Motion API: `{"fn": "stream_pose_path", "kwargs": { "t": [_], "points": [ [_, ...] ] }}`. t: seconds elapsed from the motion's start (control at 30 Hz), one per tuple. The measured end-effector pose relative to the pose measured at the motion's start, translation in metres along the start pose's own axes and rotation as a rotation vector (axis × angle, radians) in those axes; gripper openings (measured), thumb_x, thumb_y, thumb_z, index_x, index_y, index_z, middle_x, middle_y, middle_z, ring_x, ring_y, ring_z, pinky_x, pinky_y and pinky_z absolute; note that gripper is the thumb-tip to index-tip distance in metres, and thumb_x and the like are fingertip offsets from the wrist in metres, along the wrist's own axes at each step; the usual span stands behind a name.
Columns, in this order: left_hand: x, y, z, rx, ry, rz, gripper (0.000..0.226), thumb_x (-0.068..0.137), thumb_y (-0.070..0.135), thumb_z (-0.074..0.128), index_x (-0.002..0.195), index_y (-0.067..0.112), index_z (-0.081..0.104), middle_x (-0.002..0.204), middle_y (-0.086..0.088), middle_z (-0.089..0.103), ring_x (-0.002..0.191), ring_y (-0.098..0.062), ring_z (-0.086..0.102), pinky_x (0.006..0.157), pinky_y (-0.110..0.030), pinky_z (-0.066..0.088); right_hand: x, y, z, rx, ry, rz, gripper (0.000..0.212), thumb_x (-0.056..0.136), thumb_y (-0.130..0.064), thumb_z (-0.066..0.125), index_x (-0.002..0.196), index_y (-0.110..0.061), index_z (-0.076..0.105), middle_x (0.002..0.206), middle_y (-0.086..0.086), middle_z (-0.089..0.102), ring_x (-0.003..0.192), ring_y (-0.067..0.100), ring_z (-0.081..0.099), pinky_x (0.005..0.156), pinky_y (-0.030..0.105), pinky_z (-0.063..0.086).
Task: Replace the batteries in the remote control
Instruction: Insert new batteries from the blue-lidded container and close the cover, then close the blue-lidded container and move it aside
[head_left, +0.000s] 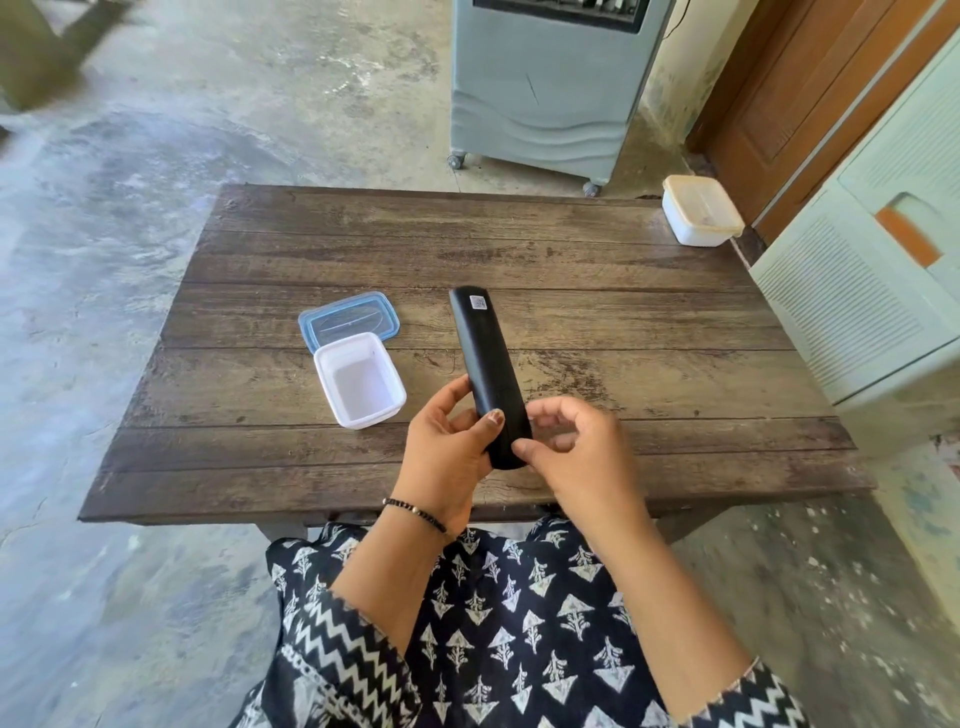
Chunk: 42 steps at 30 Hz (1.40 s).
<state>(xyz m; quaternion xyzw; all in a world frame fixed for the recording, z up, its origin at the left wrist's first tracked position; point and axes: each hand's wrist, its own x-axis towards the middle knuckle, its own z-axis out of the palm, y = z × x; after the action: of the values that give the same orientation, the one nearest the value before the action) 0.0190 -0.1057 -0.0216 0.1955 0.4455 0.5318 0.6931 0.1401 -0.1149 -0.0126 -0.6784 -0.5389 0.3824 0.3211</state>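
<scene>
Above the counter (363, 249), our left hand (447, 447) grips the remote (488, 358); our right hand (576, 447) seemingly pinches its end. We should press and slide the cover steadily.

Left hand (447, 447) wrapped around the remote (488, 374), right hand (576, 447) curled, thumb at its near end

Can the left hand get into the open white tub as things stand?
Probably not right away: the left hand is wrapped around the remote. The open white tub sits just left of it on the table, nothing between them, so it's free once the remote is released.
</scene>
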Motion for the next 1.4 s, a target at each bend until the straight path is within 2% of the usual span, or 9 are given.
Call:
{"fn": "stream_pose_path", "kwargs": {
  "t": [0.13,0.27,0.47,0.67,0.87,1.07,1.2,1.3,1.4],
  "points": [
    [0.000,-0.002,0.000,0.004,0.028,-0.005,0.036,0.092,-0.002,0.044,0.126,0.010,0.050,0.098,-0.019,0.067,0.078,-0.031,0.065,0.051,-0.023,0.055,-0.006,-0.005,0.009,-0.165,0.029,-0.131,0.045,0.068,-0.022,0.080,0.110,-0.017,0.063,0.099,-0.008,0.059,0.081,0.002,0.058,0.072,0.016,0.051],
    [0.005,-0.005,-0.003,0.120,-0.002,0.019,0.040,0.095,-0.002,0.035,0.121,0.022,0.054,0.112,-0.023,0.065,0.104,-0.041,0.062,0.082,-0.038,0.056,0.001,-0.005,0.011,-0.150,-0.027,-0.072,0.041,0.068,-0.026,0.079,0.107,-0.024,0.065,0.091,-0.011,0.067,0.073,0.000,0.062,0.067,0.023,0.056],
    [0.024,-0.003,-0.005,0.459,-0.056,0.111,0.055,0.084,-0.019,0.042,0.117,0.021,0.060,0.106,-0.008,0.069,0.093,-0.020,0.067,0.078,-0.027,0.057,0.019,-0.003,0.004,0.054,-0.139,0.046,0.026,0.073,-0.010,0.067,0.088,-0.032,0.066,0.083,-0.010,0.071,0.076,0.008,0.067,0.072,0.030,0.057],
    [0.038,-0.007,0.001,0.847,0.098,0.180,0.047,0.077,0.005,0.068,0.116,0.030,0.058,0.097,0.006,0.071,0.077,-0.010,0.069,0.079,-0.032,0.056,0.045,0.000,-0.003,0.320,-0.215,0.224,0.033,0.079,0.009,0.054,0.079,-0.022,0.067,0.083,0.004,0.073,0.074,0.018,0.068,0.069,0.034,0.059],
    [0.032,-0.014,-0.001,0.938,0.107,0.104,0.045,0.075,0.007,0.070,0.116,0.022,0.060,0.096,0.005,0.071,0.078,-0.019,0.069,0.081,-0.036,0.057,0.040,0.017,-0.004,0.239,-0.237,0.286,0.029,0.081,0.010,0.056,0.096,-0.010,0.069,0.078,0.000,0.069,0.070,0.012,0.066,0.070,0.036,0.059],
    [0.022,-0.016,0.000,1.011,0.104,0.118,0.044,0.076,0.008,0.069,0.116,0.024,0.059,0.098,0.009,0.069,0.067,-0.013,0.065,0.074,-0.028,0.055,0.029,0.025,-0.005,-0.042,-0.106,0.119,0.027,0.079,-0.001,0.064,0.096,-0.019,0.072,0.072,0.004,0.067,0.069,0.026,0.064,0.073,0.045,0.057],
    [0.012,-0.008,-0.003,0.993,0.117,0.134,0.031,0.080,0.014,0.066,0.106,0.027,0.057,0.090,0.019,0.063,0.074,-0.012,0.067,0.076,-0.032,0.057,0.023,0.023,-0.006,-0.205,-0.027,0.066,0.024,0.083,-0.011,0.064,0.106,-0.016,0.068,0.082,-0.004,0.062,0.071,0.012,0.056,0.068,0.031,0.049],
    [0.006,0.009,-0.015,0.997,0.206,0.269,0.034,0.082,0.014,0.065,0.114,0.021,0.057,0.099,0.012,0.062,0.077,-0.001,0.061,0.075,-0.023,0.053,0.021,0.007,-0.002,-0.298,0.076,-0.112,0.022,0.083,-0.011,0.063,0.105,-0.016,0.067,0.089,-0.004,0.060,0.073,0.008,0.054,0.072,0.025,0.050],
    [0.002,0.032,-0.035,1.047,0.395,0.471,0.031,0.082,0.013,0.063,0.113,0.018,0.060,0.109,0.004,0.062,0.084,-0.009,0.061,0.076,-0.027,0.051,0.032,-0.017,0.017,-0.284,0.018,-0.297,0.019,0.083,-0.006,0.062,0.099,-0.013,0.069,0.090,-0.002,0.064,0.075,0.009,0.057,0.073,0.023,0.051]
  ]
}}
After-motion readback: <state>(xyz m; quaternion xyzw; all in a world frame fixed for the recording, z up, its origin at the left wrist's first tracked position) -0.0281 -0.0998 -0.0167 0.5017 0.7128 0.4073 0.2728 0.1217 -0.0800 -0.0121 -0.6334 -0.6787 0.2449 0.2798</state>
